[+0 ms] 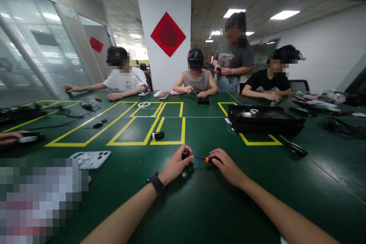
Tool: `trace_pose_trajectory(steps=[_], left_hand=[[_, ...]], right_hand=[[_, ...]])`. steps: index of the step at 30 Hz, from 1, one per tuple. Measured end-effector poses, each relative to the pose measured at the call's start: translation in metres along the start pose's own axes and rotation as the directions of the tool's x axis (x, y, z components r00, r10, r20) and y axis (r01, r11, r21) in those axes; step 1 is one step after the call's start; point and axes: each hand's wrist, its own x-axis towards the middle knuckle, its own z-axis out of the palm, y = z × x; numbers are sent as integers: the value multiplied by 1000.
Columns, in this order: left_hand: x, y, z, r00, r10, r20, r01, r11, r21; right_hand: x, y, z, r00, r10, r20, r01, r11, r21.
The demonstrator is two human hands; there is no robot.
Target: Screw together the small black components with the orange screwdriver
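Note:
My left hand point(176, 166), with a dark band on its wrist, is closed around a small black cylindrical piece point(185, 154) whose round end faces me. A screwdriver point(207, 159) with an orange part on its handle is gripped in my right hand point(227, 164). Its thin dark shaft points left and reaches the fingers of my left hand; whether the tip touches the black piece I cannot tell. Both hands are just above the green table point(200, 206). Beyond my left hand lies another black cylindrical piece point(158, 135) with a white mark.
A large black tray-like box point(265, 120) stands at right, with a dark-handled tool point(296, 149) before it. At left lies a phone point(94, 159). Yellow tape point(128, 144) marks the table, with a white ring point(143, 104) farther back. Several people are around the table.

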Motion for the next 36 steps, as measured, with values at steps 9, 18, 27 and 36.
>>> trace_pose_trajectory(steps=[9,18,27,36], left_hand=[[1,1,-1,1000,15,20,-15,1000,-5],[1,1,-1,999,26,41,-26,1000,-5],[2,-4,-2,999,31,27,-32,998,48],[1,-1,-1,999,24,33,-24,1000,7]], right_hand=[[-2,-3,1,1000,12,8,-12,1000,-19],[-1,0,1,1000,-4,20,4,1000,1],[-2,2,2,999,33,-11,-33,999,-14],[-1,4,3,1000,19,-4,-19,1000,-6]])
